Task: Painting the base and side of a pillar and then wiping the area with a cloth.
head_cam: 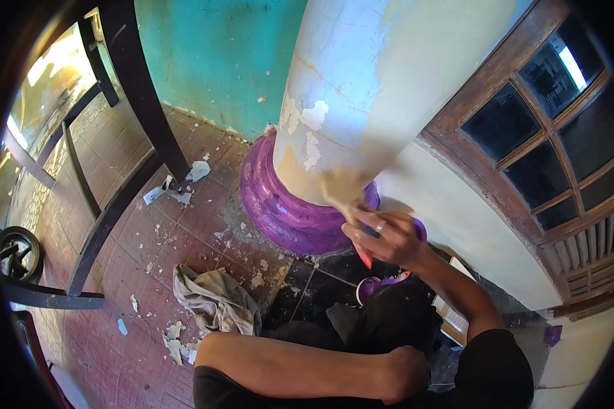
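Note:
My right hand (pixel 389 232), with a ring on one finger, grips a wide, pale-bristled brush (pixel 342 188). The bristles are motion-blurred in front of the foot of a round column (pixel 332 102); whether they touch it I cannot tell. A red pointed piece (pixel 364 257) shows under the hand, perhaps the handle's end. The column's moulded base (pixel 297 225) is glossy purple, while its shaft is whitish with peeled patches and cracks. My left forearm lies across my lap, and the left hand (pixel 408 372) is bent, its fingers hidden. An open paint can (pixel 367 290) smeared purple stands before me.
A crumpled grey cloth (pixel 217 301) lies on the red tiles (pixel 117 327) among paint flakes (pixel 198 171). Dark curved framework (pixel 117 214) and a small wheel (pixel 20 254) are at left. A turquoise wall (pixel 215 61) is behind; a wood-framed window (pixel 532 153) is at right.

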The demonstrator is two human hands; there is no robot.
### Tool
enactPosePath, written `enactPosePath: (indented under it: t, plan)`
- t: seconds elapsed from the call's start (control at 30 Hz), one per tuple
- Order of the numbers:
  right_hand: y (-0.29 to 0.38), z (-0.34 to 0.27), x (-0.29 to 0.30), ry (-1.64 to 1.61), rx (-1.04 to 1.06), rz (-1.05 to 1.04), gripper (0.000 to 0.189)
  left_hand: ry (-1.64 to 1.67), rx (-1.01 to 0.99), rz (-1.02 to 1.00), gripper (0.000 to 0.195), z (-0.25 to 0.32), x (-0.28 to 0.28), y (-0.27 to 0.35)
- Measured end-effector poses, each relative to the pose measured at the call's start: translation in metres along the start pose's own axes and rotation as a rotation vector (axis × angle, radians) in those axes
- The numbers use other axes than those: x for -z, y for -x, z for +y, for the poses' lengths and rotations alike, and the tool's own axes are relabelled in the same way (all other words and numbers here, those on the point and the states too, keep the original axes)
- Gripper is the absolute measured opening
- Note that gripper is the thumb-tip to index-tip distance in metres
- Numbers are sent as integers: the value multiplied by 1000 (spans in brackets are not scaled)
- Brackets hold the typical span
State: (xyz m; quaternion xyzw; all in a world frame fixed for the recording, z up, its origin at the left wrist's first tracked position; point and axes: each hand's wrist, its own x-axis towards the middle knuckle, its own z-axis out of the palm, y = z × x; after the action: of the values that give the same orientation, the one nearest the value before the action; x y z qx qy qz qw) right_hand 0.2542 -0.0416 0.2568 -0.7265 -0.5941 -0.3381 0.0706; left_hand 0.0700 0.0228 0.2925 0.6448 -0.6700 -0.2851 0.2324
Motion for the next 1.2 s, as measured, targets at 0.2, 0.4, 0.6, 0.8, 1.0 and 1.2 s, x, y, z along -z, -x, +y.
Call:
enactPosePath:
  t: [0.2,0.4,0.6,0.8,1.0,1.2]
  plan:
    - [-27,20,13,-23,-159,81,18,-16,-6,-42,32,-2,0,1]
    - [-73,23,87,409,39,157,16,-26,27,23,34,-1,-7,0]
    - [-8,-1,-14,-62,-62,-86,20,-40,26,-33,34,5,10,6]
    - [-46,27,35,-45,-172,73,17,-35,72,-14,32,1,8,16]
    - [-62,45,60,127,-106,744,18,-33,36,-10,30,7,15,14]
    - [-14,6,5,-83,-46,-5,19,-37,28,-26,32,-3,13,12]
